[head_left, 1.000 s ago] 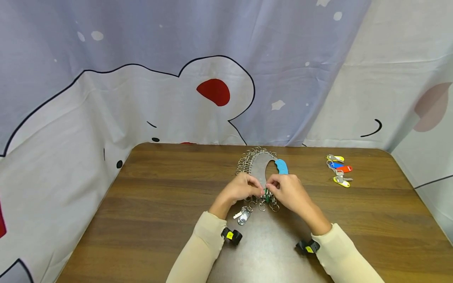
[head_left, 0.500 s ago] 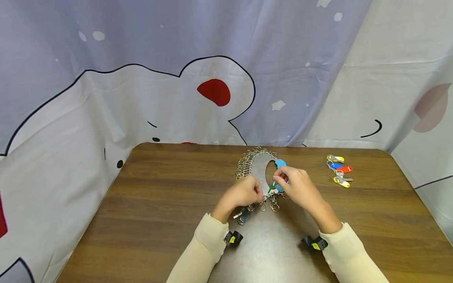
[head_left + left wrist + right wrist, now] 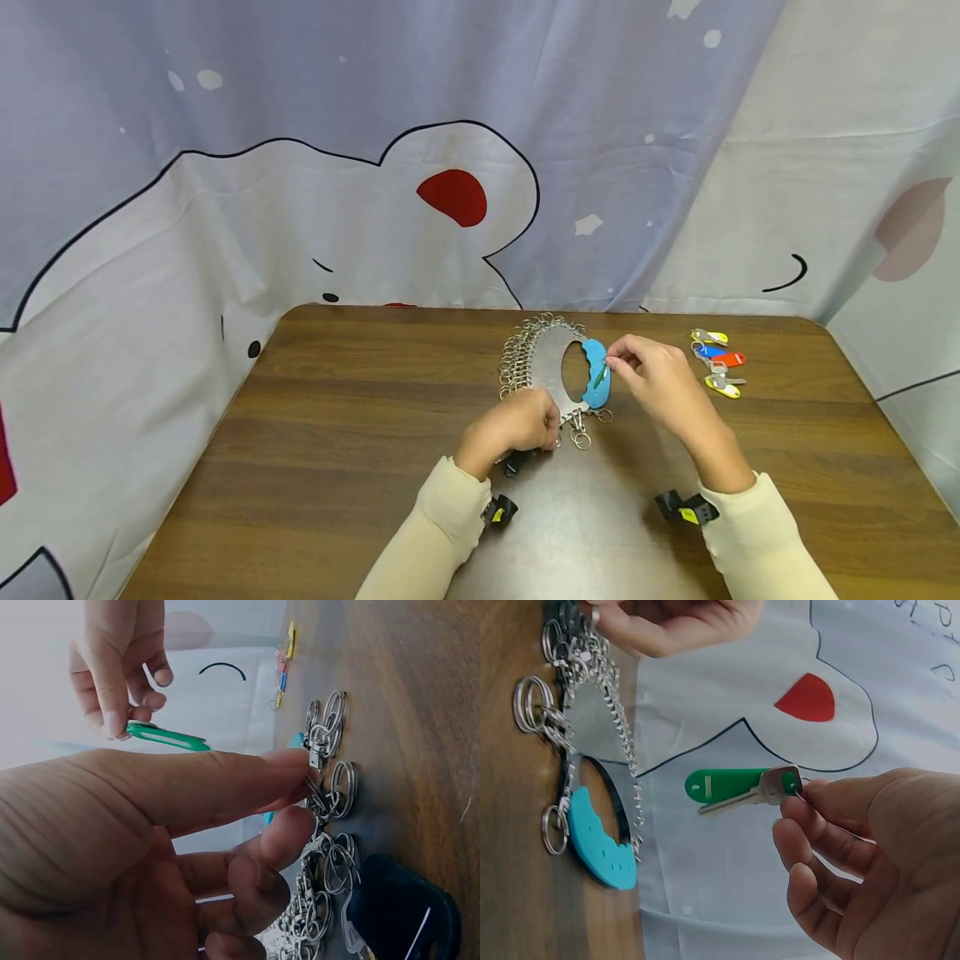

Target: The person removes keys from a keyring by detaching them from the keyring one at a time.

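Note:
My right hand (image 3: 663, 379) pinches the small ring of a green key tag (image 3: 735, 782). A silver key (image 3: 739, 801) hangs beside the tag, both raised above the table. On the table lies a curved metal key holder (image 3: 551, 354) with a blue grip (image 3: 597, 375), its outer edge lined with clips and split rings. At the holder's near end my left hand (image 3: 517, 425) pinches a clip ring (image 3: 316, 796) between thumb and finger. Partly under that hand, a dark tag (image 3: 405, 911) hangs from the holder.
Several keys with yellow, blue and red tags (image 3: 727, 359) lie at the table's far right. A printed curtain (image 3: 360, 225) hangs right behind the wooden table (image 3: 360, 400).
My right hand has drawn the green tag and key up and to the right, away from the holder's rings. My left hand has shifted slightly down and stays at the holder.

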A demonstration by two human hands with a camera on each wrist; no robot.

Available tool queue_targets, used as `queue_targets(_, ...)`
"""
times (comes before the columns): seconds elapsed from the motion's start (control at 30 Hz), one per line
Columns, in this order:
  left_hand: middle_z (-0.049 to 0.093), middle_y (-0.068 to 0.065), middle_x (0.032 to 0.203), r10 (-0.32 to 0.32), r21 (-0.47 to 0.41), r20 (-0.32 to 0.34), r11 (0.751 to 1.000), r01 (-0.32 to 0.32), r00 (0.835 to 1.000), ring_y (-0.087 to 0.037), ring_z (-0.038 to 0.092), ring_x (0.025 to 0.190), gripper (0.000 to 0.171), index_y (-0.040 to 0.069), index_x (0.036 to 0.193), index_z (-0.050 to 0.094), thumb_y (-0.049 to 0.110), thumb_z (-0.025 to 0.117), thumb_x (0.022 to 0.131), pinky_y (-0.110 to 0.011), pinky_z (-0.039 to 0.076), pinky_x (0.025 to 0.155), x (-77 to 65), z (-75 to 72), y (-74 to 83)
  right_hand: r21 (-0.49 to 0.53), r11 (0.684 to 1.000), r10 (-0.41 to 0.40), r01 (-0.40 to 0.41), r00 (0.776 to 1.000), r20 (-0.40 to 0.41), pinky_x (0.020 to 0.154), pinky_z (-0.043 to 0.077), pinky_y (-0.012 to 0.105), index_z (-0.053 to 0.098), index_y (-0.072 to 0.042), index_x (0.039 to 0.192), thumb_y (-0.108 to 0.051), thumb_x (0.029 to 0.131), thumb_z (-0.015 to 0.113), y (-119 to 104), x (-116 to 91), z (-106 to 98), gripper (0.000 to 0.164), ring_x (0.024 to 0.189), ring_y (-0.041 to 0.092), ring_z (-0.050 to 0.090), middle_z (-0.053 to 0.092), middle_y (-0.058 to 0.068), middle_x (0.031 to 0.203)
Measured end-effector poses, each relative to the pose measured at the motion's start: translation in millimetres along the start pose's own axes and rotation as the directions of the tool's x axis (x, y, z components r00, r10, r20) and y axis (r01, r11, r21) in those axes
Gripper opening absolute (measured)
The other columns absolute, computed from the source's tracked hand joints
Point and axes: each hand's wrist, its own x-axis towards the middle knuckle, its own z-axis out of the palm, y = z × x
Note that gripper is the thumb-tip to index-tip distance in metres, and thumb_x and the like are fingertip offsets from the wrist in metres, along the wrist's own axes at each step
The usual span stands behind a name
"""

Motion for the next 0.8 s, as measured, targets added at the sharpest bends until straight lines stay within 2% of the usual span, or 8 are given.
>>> queue_targets(0.13,0.048,0.012,0.049,-0.009,0.008,0.013,1.000,0.009,1.000,-0.006,0.045,0.052,0.028,0.015,0.051,0.059,0.005,0.072,0.073,-0.017,0.035,0.051,0.0,1.2,-0.3,-0.006,1.000,-0.014,0.014,0.999,-0.029,0.062,0.053,0.040,0.067,-0.007,0.086,-0.011,0.087,0.070,2,2,-5,0.006,0.067,0.018,0.060,0.068,0.004,0.076)
queue_targets(0.27,0.043,0.012,0.045,-0.019,0.006,0.025,1.000,0.019,1.000,-0.005,0.042,0.048,0.033,0.016,0.047,0.052,0.006,0.071,0.073,-0.017,0.033,0.049,0.3,0.7,0.3,-0.011,1.000,-0.005,0.005,1.000,-0.026,0.062,0.053,0.041,0.067,-0.006,0.087,-0.014,0.089,0.069,4,2,-9,0.008,0.068,0.018,0.061,0.069,0.004,0.077)
queue_targets(0.4,0.047,0.011,0.048,-0.028,-0.017,0.020,0.999,0.028,0.999,-0.006,0.046,0.050,0.031,0.017,0.050,0.055,0.011,0.074,0.073,-0.018,0.036,0.048,0.4,-2.1,2.3,-0.002,1.000,0.017,-0.017,1.000,-0.024,0.063,0.053,0.042,0.067,-0.007,0.088,-0.016,0.090,0.068,7,1,-15,0.009,0.068,0.019,0.062,0.069,0.004,0.076)
queue_targets(0.47,0.054,0.009,0.054,-0.037,-0.039,0.008,0.999,0.037,0.999,-0.007,0.050,0.054,0.025,0.016,0.056,0.060,0.015,0.077,0.074,-0.019,0.040,0.051,0.1,-5.0,4.2,0.006,1.000,0.017,-0.017,0.999,-0.040,0.062,0.053,0.042,0.067,-0.007,0.087,-0.015,0.089,0.069,8,1,-18,0.009,0.068,0.019,0.063,0.070,0.005,0.076)
queue_targets(0.6,0.062,0.006,0.068,-0.048,-0.036,-0.059,0.998,0.046,0.997,-0.010,0.055,0.066,0.015,0.014,0.073,0.067,0.022,0.080,0.075,-0.024,0.046,0.062,-3.6,-10.1,4.2,0.016,1.000,0.023,-0.022,0.996,-0.084,0.060,0.053,0.042,0.067,-0.006,0.087,-0.014,0.089,0.069,12,0,-17,0.008,0.066,0.019,0.064,0.071,0.005,0.076)
queue_targets(0.7,0.065,0.001,0.078,-0.036,-0.018,-0.121,0.999,0.034,0.992,-0.013,0.056,0.075,0.019,0.011,0.087,0.069,0.025,0.078,0.077,-0.028,0.049,0.070,-6.7,-12.5,1.8,0.010,1.000,0.025,-0.024,0.991,-0.132,0.059,0.053,0.037,0.068,-0.007,0.087,-0.014,0.089,0.069,20,-2,-17,0.007,0.065,0.016,0.063,0.072,0.003,0.075)
queue_targets(0.8,0.067,-0.004,0.096,-0.026,-0.019,-0.173,1.000,0.023,0.985,-0.016,0.057,0.090,0.029,0.009,0.102,0.069,0.027,0.075,0.081,-0.033,0.050,0.081,-10.3,-16.4,0.6,-0.005,1.000,0.020,-0.021,0.984,-0.177,0.056,0.049,0.024,0.069,-0.009,0.088,-0.014,0.089,0.070,32,-6,-22,0.005,0.062,0.012,0.061,0.072,0.002,0.074)
